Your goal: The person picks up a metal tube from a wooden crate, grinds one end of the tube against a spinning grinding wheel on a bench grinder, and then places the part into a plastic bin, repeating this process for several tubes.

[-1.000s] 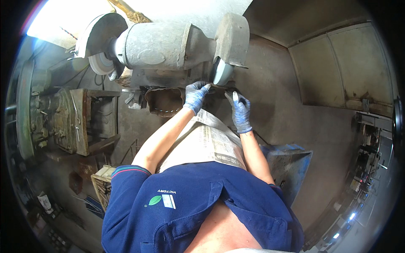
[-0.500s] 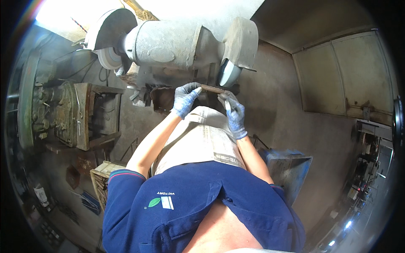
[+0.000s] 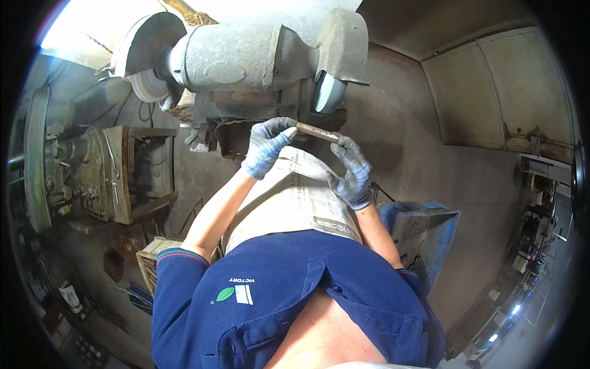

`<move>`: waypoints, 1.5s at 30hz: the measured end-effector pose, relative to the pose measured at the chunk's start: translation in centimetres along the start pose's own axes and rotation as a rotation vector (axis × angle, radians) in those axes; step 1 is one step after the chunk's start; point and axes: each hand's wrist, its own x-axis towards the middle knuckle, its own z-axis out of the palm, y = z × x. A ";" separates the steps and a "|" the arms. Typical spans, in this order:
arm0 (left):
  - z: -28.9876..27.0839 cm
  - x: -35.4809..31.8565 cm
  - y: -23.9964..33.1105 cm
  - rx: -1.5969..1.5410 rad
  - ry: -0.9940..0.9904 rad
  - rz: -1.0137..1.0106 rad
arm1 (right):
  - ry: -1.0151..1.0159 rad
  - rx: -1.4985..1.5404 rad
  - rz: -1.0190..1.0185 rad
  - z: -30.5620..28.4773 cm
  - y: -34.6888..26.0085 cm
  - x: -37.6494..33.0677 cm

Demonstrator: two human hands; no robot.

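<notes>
Between my gloved hands is a short brown metal bar (image 3: pixel 318 131) with a row of small holes along its side. My left hand (image 3: pixel 268 146) pinches its left end between thumb and fingers. At the other end, the fingertips of my right hand (image 3: pixel 353 172) touch the bar, while the thumb stands well apart from them and grips nothing. Both gloves are grey-blue and white. Just beyond the bar is a bench grinder (image 3: pixel 230 60), with its right wheel (image 3: pixel 330 94) showing pale blue under the guard and its white left wheel (image 3: pixel 149 85) farther off.
A rusty open-topped bin (image 3: pixel 228 139) sits below the grinder. A green machine (image 3: pixel 92 172) stands at the left. Near my right elbow is a blue metal container (image 3: pixel 430 237), and by my left elbow a wooden crate (image 3: pixel 147 255). A light apron (image 3: pixel 289 203) covers my lap.
The bar has turned, so its holes now show, and has moved slightly away from the wheel. My right hand has opened, its thumb dropping away from the bar; my left keeps its hold.
</notes>
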 end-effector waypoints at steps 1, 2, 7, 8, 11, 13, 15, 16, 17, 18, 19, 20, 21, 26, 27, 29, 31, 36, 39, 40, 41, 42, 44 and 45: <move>0.1 0.2 -0.5 -0.013 0.002 0.023 | 0.013 0.015 0.018 0.0 0.3 0.1; 0.0 0.3 -0.8 0.064 0.037 0.032 | 0.025 0.030 0.036 0.1 0.8 0.3; 0.7 3.3 -3.9 0.039 0.087 -0.005 | 0.065 0.152 0.251 0.9 4.5 0.0; 0.5 4.1 -5.1 0.043 0.098 -0.021 | 0.050 0.072 0.234 1.2 6.6 -0.5; 1.5 5.1 -6.4 0.006 0.144 -0.067 | 0.046 0.142 0.371 0.8 8.0 -0.7; 2.2 5.7 -7.1 -0.021 0.136 -0.008 | 0.174 0.248 0.418 1.1 8.6 -0.5; 2.6 5.9 -7.7 -0.057 0.142 -0.047 | 0.215 0.316 0.474 1.0 9.3 -0.8; 2.7 6.0 -7.9 -0.072 0.147 -0.059 | 0.234 0.355 0.508 1.0 9.5 -0.9; 2.6 6.1 -8.1 -0.086 0.151 -0.071 | 0.208 0.359 0.537 0.9 9.6 -1.0; 2.6 6.2 -8.0 -0.054 0.153 -0.077 | 0.182 0.363 0.565 0.8 9.6 -1.0; 2.4 6.3 -8.2 -0.041 0.163 -0.077 | 0.155 0.367 0.594 0.7 9.6 -1.1; 2.2 6.5 -8.5 -0.028 0.173 -0.076 | 0.153 0.373 0.611 0.8 9.7 -1.1; 2.1 6.5 -8.2 -0.013 0.182 -0.076 | 0.152 0.379 0.628 1.0 9.6 -1.0; 0.8 6.3 -7.0 0.016 0.242 -0.103 | 0.211 0.502 0.650 3.1 9.1 -0.4; 0.8 6.3 -6.3 0.042 0.251 -0.118 | 0.205 0.517 0.658 3.4 9.0 -0.2; 0.8 5.9 -5.2 0.031 0.282 -0.168 | 0.193 0.545 0.675 4.0 8.6 0.3; 0.2 6.0 -5.1 -0.007 0.289 -0.162 | 0.165 0.585 0.683 4.2 8.5 0.5; -1.1 5.9 -5.2 -0.057 0.268 -0.151 | 0.110 0.622 0.663 5.1 8.9 0.4; -2.6 6.2 -6.1 -0.014 0.265 -0.137 | 0.100 0.665 0.669 5.6 8.6 0.7; -2.9 6.2 -6.3 0.001 0.267 -0.121 | 0.103 0.703 0.656 5.8 8.3 0.8; -3.3 6.2 -6.4 0.015 0.269 -0.105 | 0.105 0.740 0.643 5.8 8.0 0.9; -3.2 5.8 -5.8 0.034 0.251 -0.090 | 0.113 0.775 0.630 5.8 7.7 0.9; -3.3 5.0 -5.3 -0.008 0.186 -0.063 | 0.115 0.754 0.566 5.8 7.5 0.2; -3.3 4.4 -5.0 -0.030 0.156 -0.050 | 0.113 0.745 0.535 5.6 7.0 -0.1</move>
